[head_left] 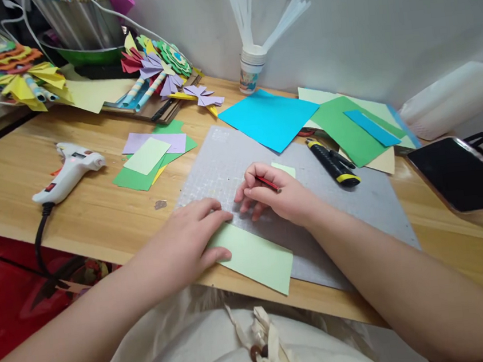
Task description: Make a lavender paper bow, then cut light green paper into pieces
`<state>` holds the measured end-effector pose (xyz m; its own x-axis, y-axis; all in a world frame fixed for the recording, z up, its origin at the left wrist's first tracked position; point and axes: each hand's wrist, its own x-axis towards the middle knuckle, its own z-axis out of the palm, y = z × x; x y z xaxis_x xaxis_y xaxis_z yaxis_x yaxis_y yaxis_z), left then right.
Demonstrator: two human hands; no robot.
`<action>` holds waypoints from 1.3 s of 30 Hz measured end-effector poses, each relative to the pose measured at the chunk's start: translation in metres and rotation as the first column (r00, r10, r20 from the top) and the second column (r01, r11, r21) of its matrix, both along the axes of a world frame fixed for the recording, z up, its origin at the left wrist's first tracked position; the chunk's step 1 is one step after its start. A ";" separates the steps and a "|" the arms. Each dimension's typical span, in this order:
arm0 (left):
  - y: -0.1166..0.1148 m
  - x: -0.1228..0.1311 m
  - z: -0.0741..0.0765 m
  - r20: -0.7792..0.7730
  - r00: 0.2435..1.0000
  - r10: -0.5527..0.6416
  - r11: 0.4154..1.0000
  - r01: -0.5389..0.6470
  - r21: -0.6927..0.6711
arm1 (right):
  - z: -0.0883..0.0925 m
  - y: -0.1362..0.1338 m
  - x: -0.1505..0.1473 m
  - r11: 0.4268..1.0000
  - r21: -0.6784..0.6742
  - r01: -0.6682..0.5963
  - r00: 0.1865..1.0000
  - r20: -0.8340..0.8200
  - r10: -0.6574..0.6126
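Note:
A pale green paper strip (pixel 255 254) lies across the front edge of the grey cutting mat (pixel 317 242). My left hand (pixel 197 231) rests on its left end, palm down with the fingers apart. Above the mat, to the right, my right hand (pixel 271 192) holds a red and black pencil (pixel 267 183) between thumb and fingers. A small pale green piece (pixel 283 169) lies on the mat just behind my right hand, partly hidden by it.
A white glue gun (pixel 68 170) lies at left, near layered paper pieces (pixel 146 156). Blue paper (pixel 269 119) and a cup of white sticks (pixel 252 64) are behind the mat. A black-yellow tool (pixel 332 163), green sheets (pixel 344 130) and a tablet (pixel 463 175) are at right.

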<state>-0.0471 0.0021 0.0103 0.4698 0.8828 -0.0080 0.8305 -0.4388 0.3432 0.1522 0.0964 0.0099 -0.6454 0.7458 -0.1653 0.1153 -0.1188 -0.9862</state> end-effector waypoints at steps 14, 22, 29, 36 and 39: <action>0.018 -0.001 0.055 0.257 0.938 -0.234 0.971 0.215 0.103 | -0.001 0.005 -0.002 0.990 -0.128 0.052 0.980 -0.182 -0.075; 0.015 -0.007 0.042 0.447 0.845 -0.295 0.920 0.124 0.373 | 0.001 -0.028 -0.012 0.882 -0.447 -0.146 0.948 -0.317 -0.004; 0.008 -0.013 0.018 0.400 0.912 -0.096 0.899 -0.093 0.427 | 0.002 -0.035 -0.016 0.918 -0.396 -0.028 0.957 -0.277 -0.090; -0.045 -0.025 -0.013 0.553 0.710 0.436 0.676 -0.664 0.320 | -0.005 -0.018 -0.027 0.942 -0.043 0.332 0.936 -0.111 -0.335; -0.074 -0.026 -0.038 0.433 0.781 0.450 0.695 -0.611 0.379 | -0.006 -0.008 -0.036 0.929 0.012 0.370 0.927 -0.074 -0.368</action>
<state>-0.0730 -0.0723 -0.0277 -0.1720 0.8292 0.5318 0.8718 -0.1232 0.4741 0.1165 0.0881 0.0044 -0.3328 0.9367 -0.1086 -0.0002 -0.1152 -0.9933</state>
